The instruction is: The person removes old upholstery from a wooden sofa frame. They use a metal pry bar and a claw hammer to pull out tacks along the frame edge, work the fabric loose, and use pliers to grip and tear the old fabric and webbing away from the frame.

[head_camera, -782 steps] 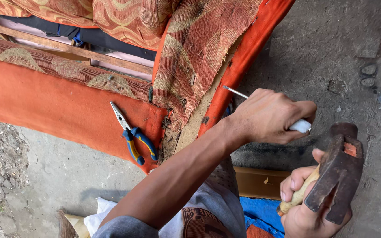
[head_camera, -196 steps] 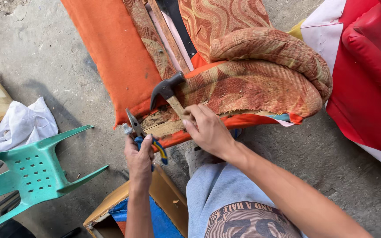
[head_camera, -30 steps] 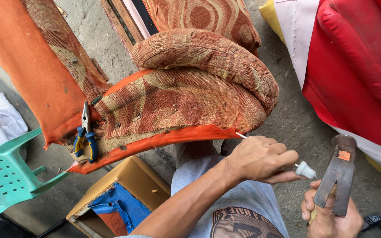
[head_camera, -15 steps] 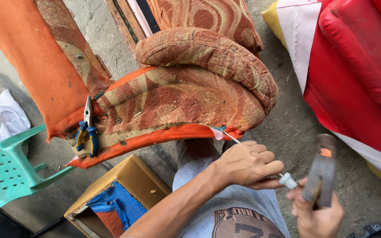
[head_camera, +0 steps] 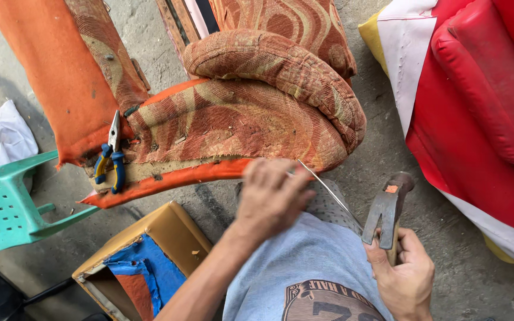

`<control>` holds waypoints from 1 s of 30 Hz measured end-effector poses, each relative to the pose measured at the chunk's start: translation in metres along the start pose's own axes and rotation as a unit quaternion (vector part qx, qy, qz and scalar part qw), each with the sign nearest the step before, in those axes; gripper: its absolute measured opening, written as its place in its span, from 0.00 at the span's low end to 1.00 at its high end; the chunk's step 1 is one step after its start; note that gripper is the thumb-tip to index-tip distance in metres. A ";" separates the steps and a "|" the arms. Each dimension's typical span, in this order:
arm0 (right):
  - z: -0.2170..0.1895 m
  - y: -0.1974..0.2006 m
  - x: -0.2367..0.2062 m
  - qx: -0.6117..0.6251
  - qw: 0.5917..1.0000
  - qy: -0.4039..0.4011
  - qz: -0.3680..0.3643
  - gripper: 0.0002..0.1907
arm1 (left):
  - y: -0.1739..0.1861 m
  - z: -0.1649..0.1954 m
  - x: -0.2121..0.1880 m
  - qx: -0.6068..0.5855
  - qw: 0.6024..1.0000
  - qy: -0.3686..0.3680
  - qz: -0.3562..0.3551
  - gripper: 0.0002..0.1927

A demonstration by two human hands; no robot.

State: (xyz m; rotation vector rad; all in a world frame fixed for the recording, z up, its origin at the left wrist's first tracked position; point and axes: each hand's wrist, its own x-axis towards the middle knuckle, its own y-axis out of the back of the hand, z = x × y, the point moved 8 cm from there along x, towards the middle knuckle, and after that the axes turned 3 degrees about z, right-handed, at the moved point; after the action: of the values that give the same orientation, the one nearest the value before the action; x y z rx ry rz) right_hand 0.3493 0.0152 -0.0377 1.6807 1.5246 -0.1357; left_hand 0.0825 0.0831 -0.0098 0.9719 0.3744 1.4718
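Left hand [head_camera: 272, 199] on screwdriver [head_camera: 328, 191], hammer [head_camera: 386, 208] right

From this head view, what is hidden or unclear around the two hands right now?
- Left hand: blurred; its grip on the thin metal shaft is unclear, and the shaft's handle is not visible.
- Shaft tip: too fine to tell whether it touches the patterned upholstery.
- Right hand: fingers hide most of the hammer handle.
- Red cushion: cut off by the right edge.
- Green plastic chair: cut off at the left edge.

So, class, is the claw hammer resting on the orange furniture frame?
No, the claw hammer is gripped in the right hand, raised clear of the orange frame.
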 end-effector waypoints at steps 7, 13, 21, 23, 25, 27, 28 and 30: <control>-0.006 0.003 0.005 0.031 0.999 0.001 -0.042 0.15 | -0.008 -0.023 -0.036 0.132 0.984 0.069 -0.094 0.13; -0.017 -0.023 -0.023 0.131 0.990 0.016 -0.048 0.11 | 0.004 -0.015 -0.042 0.074 0.995 0.044 -0.053 0.11; 0.011 -0.079 -0.070 0.159 0.985 -0.045 0.055 0.09 | 0.015 -0.039 -0.041 -0.145 0.974 0.155 -0.086 0.19; 0.019 -0.096 -0.080 0.223 0.970 -0.078 0.055 0.09 | 0.009 -0.045 -0.037 -0.156 0.963 0.195 -0.102 0.17; 0.023 -0.116 -0.088 0.302 0.946 -0.113 0.037 0.10 | 0.001 -0.049 -0.033 -0.146 0.956 0.218 -0.131 0.16; 0.019 -0.135 -0.093 0.364 0.925 -0.108 0.015 0.10 | -0.005 -0.054 -0.028 -0.113 0.955 0.224 -0.161 0.14; 0.016 -0.143 -0.096 0.393 0.913 -0.106 0.003 0.09 | -0.009 -0.057 -0.029 -0.114 0.947 0.235 -0.187 0.15; 0.014 -0.154 -0.103 0.427 0.896 -0.120 0.005 0.09 | -0.015 -0.062 -0.032 -0.114 0.929 0.259 -0.237 0.15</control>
State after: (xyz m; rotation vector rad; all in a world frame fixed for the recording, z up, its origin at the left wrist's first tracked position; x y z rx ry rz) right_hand 0.1963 -0.0875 -0.0628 2.2156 1.3369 -1.1022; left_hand 0.0423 0.0754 -0.0679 0.2592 0.7458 1.2665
